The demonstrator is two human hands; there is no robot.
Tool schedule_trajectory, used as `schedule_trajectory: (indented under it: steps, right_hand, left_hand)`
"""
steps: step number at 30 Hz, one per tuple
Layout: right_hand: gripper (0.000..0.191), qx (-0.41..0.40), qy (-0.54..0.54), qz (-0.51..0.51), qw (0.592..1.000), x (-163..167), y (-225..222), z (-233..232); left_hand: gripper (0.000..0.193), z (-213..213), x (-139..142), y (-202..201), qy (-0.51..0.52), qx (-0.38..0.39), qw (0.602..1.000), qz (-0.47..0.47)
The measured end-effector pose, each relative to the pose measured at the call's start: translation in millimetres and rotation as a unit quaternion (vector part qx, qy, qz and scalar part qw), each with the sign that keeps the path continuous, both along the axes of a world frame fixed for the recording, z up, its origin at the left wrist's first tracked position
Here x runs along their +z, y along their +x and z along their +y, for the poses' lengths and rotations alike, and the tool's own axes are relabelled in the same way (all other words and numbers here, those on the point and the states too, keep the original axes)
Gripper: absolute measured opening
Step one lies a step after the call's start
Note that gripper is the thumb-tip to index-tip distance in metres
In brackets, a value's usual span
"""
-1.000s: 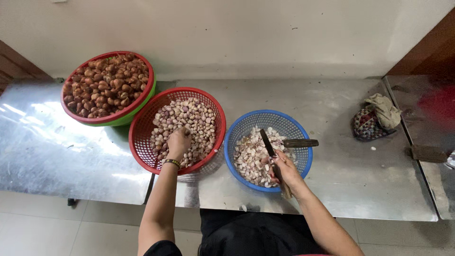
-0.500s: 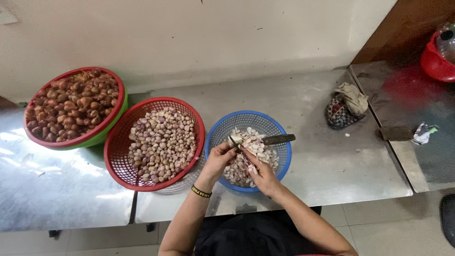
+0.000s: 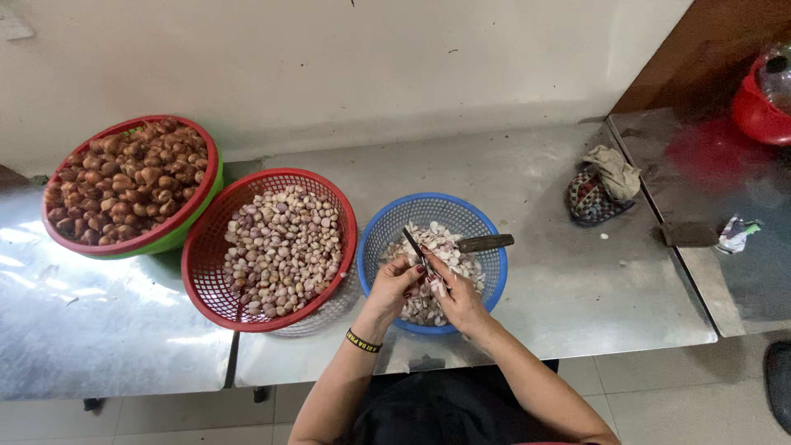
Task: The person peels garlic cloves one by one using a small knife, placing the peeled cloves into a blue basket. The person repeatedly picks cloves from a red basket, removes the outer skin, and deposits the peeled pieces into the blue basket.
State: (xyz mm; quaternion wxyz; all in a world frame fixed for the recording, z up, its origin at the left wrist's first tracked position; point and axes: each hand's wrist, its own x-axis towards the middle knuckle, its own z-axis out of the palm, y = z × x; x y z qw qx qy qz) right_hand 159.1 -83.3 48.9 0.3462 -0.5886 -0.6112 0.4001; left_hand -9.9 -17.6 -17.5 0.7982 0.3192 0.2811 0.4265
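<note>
What the left hand (image 3: 394, 282) pinches is too small to identify; it meets the right hand (image 3: 455, 298), whose fingers are closed on a small dark knife (image 3: 414, 247) pointing up-left. Both hover over the blue mesh basket (image 3: 478, 221) of pale peelings. 2 red plastic baskets sit left of them.
</note>
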Motion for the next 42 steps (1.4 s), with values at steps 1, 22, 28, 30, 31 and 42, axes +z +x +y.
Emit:
schedule_trajectory:
  steps: [1,22,28,30,31,42]
  right_hand:
    - [0.057,0.01,0.033,0.014,0.999,-2,-1,1]
    - [0.056,0.021,0.077,0.044,0.996,-6,2,-1]
    - [0.058,0.004,-0.063,0.069,0.996,-5,4,-11]
    - [0.058,0.002,-0.065,0.057,0.996,-2,4,-11]
    - [0.056,0.01,-0.038,0.076,0.996,-1,4,-11]
    - [0.053,0.016,-0.066,0.209,0.976,-25,9,1]
  left_hand:
    - [0.008,1,1,1,-0.009,0.01,1.0,0.009]
    - [0.01,3,4,11,0.002,0.069,0.997,-0.027]
    - [0.01,8,8,9,0.042,0.081,0.994,-0.061]
    - [0.01,7,9,9,0.049,0.079,0.994,-0.052]
    - [0.01,6,9,9,0.052,0.079,0.994,-0.047]
    - [0.013,6,1,13,0.018,0.08,0.996,-0.036]
